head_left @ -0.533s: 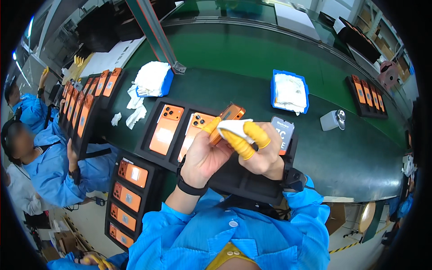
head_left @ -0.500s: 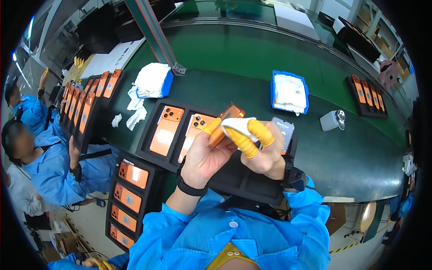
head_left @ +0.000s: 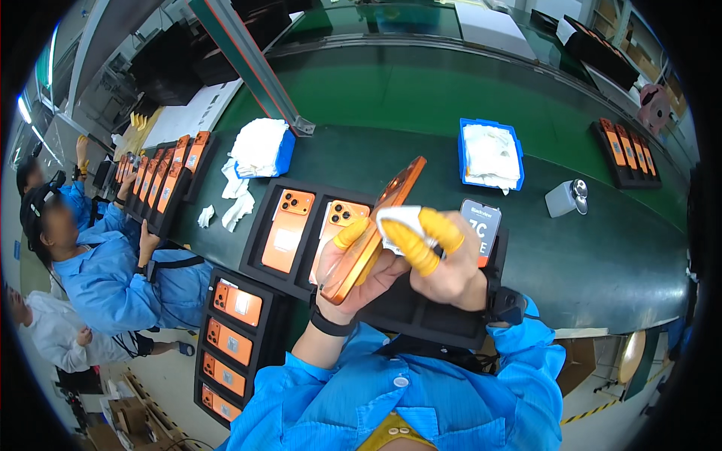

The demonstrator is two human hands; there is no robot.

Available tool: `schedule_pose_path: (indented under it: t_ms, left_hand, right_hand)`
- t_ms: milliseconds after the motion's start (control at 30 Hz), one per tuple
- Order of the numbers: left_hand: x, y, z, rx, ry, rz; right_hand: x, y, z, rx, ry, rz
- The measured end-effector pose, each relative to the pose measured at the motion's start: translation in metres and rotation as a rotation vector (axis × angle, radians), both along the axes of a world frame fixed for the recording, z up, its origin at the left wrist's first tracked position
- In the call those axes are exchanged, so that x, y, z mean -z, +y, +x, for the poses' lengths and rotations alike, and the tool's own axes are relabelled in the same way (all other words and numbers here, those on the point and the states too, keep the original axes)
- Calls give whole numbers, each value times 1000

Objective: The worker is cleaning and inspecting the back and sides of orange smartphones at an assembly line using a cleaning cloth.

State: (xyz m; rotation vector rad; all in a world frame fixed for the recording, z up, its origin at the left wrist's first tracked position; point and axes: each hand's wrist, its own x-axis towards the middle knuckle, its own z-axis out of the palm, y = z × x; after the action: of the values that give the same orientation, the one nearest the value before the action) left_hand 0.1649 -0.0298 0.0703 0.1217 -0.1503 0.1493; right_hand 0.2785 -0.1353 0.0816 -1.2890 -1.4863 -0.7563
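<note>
An orange phone [head_left: 402, 183] is tilted up on its long side, with my left hand [head_left: 329, 264] closed around its lower half. A yellow finger cot covers that thumb. Against the phone's side my right hand [head_left: 455, 267] pinches a folded white cloth [head_left: 398, 218]; its fingers wear yellow cots too. Below both hands lies a black foam tray [head_left: 254, 252]. At its left an orange phone [head_left: 282, 240] rests back up, beside another orange phone [head_left: 340, 214] partly hidden by my left hand. Near its right end a phone [head_left: 481, 222] shows its front side.
Blue boxes of white cloths [head_left: 257, 146] [head_left: 490, 150] stand on the green bench [head_left: 361, 90]. A dispenser bottle [head_left: 560, 201] is at the right, with a phone tray [head_left: 639, 180] farther off. Another phone tray [head_left: 204, 338] is at my left, near a co-worker [head_left: 113, 278] holding a tray.
My left hand has turned the phone, so its long side now slants upward to the right. The cloth stays in my right hand. The whole view has shifted a little.
</note>
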Motion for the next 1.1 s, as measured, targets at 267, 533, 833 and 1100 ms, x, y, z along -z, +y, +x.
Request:
schedule_pose_path:
  t_ms: [267, 533, 833, 1100]
  left_hand:
    - [24, 4, -8, 72, -96, 18]
    - [-3, 12, -21, -234, 473, 394]
    - [43, -39, 51, -720, 1032, 2753]
    - [55, -12, -26, -879, 559, 2464]
  right_hand:
    - [1, 9, 30, 155, 12, 60]
    - [-11, -3, 51, 285, 137, -4]
    - [-26, -32, 70, 328, 151, 120]
    - [-28, -91, 94, 571, 148, 45]
